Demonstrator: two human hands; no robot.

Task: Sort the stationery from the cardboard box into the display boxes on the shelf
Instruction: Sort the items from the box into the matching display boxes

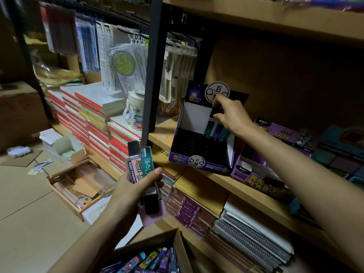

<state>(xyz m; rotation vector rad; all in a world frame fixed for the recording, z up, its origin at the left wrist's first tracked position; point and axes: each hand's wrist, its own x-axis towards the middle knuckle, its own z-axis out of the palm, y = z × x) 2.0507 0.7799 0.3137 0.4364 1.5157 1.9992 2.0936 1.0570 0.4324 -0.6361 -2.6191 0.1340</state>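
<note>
Dimly lit, your stockroom's wooden shelf [199, 174] carries the purple display box [197, 154]. Your left hand [136, 188] clamps 2 upright lead cases [139, 160]; your right hand [230, 115] pinches 1 inside it above the cardboard box [177, 245].

I read "2026" on the white mug [136, 110] at centre left, "200" on the pink packet [136, 166] at lower centre, and "M&G" and "100" on the purple box [275, 131] at right.

Purple display box [201, 166] — pink and teal lead cases [140, 164], black caps.
</note>
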